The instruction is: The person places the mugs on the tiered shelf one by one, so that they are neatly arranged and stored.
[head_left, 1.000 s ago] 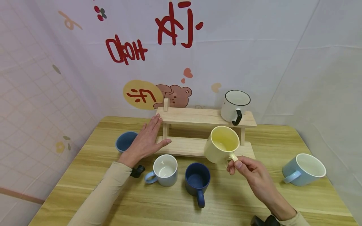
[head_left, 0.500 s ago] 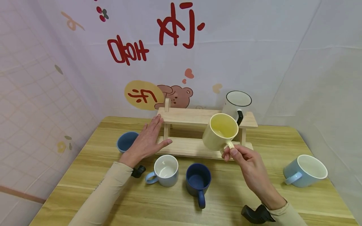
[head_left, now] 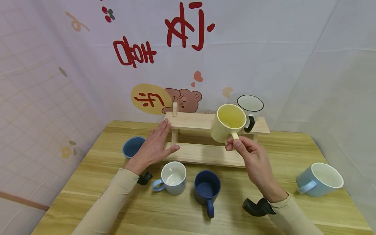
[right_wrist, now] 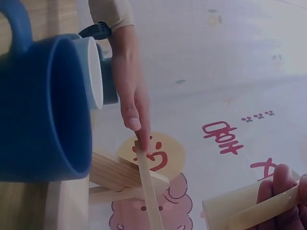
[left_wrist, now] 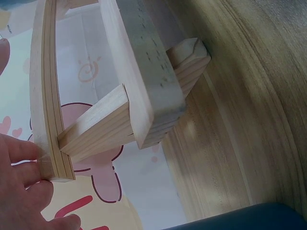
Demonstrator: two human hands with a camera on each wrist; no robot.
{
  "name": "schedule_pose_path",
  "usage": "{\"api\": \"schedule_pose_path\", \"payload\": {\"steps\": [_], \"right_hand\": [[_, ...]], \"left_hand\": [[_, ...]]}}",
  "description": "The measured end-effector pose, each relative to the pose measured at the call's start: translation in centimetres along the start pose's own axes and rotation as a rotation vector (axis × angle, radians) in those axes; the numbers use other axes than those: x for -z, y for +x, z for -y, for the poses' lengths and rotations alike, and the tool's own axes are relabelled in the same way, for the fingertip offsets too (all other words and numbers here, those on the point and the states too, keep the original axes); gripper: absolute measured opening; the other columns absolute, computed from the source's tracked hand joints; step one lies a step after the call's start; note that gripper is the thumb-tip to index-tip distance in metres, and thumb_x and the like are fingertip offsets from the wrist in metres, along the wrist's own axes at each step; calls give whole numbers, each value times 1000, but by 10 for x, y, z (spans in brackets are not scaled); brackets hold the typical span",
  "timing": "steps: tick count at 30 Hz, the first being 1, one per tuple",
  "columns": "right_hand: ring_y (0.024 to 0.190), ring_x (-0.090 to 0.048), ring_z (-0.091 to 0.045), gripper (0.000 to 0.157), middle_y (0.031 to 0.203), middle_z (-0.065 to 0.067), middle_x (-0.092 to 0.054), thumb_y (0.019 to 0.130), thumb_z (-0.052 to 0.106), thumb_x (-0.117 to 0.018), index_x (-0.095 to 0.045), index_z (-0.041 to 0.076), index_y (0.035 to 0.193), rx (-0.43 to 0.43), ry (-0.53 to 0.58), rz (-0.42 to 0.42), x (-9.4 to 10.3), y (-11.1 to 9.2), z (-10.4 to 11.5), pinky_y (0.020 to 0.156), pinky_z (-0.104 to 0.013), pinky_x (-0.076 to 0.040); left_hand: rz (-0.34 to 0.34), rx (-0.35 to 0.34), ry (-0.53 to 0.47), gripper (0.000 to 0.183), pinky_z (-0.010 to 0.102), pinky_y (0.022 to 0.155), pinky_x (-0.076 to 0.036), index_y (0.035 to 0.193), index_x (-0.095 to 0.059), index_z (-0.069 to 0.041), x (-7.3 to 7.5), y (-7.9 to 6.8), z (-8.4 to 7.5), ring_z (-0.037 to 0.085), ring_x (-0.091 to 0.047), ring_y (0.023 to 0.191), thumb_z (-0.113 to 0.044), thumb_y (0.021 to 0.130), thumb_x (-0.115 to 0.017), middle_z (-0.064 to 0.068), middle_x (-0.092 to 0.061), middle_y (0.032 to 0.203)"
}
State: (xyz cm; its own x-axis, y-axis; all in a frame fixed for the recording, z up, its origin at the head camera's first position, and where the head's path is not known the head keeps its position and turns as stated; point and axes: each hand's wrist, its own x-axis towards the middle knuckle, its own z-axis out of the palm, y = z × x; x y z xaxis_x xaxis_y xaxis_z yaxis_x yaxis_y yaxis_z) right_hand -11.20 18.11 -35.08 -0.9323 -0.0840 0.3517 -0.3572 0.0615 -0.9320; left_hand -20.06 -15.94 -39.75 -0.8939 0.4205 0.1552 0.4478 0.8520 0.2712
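Right hand (head_left: pixel 255 160) pinches yellow mug (head_left: pixel 225 126), left hand (head_left: pixel 153 146) rests straight-fingered on shelf (head_left: pixel 194 120); white mug (head_left: pixel 251 105) shelved, four mugs (head_left: pixel 207 191) apparently left on desk (head_left: pixel 164 215).

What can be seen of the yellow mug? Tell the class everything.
The pale yellow mug has a round rim, smooth sides and a loop handle, and looks ceramic. Nothing shows inside it. It is tilted, its mouth toward the head camera. The right hand holds its handle in front of the wooden rack; whether it touches the rack is unclear.
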Motion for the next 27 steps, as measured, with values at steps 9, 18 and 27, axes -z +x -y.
{"api": "schedule_pose_path", "payload": {"steps": [9,18,27], "right_hand": [[106,-67,-23,33,97,-18,-73,109,21,-57,-71,-9,110,-12,-50,-15,-5,25,-4,99,-27,-52],[116,-64,-19,35,106,-15,-74,108,24,-59,-72,-8,111,-7,-73,-2,-10,47,-13,101,-27,-49],[122,-61,-20,39,124,-24,-67,108,28,-59,-73,-8,110,-48,-61,19,-17,62,-20,105,-31,-46]], "left_hand": [[3,4,-2,102,56,126,-12,165,-19,-4,-1,-1,0,26,-8,160,-71,96,-53,11,-7,174],[2,4,-6,102,55,126,-11,165,-18,-4,0,-2,0,26,-7,160,-70,97,-53,10,-6,174],[3,4,-10,101,54,126,-11,165,-18,-4,-1,-1,1,25,-7,160,-70,97,-54,9,-5,174]]}}
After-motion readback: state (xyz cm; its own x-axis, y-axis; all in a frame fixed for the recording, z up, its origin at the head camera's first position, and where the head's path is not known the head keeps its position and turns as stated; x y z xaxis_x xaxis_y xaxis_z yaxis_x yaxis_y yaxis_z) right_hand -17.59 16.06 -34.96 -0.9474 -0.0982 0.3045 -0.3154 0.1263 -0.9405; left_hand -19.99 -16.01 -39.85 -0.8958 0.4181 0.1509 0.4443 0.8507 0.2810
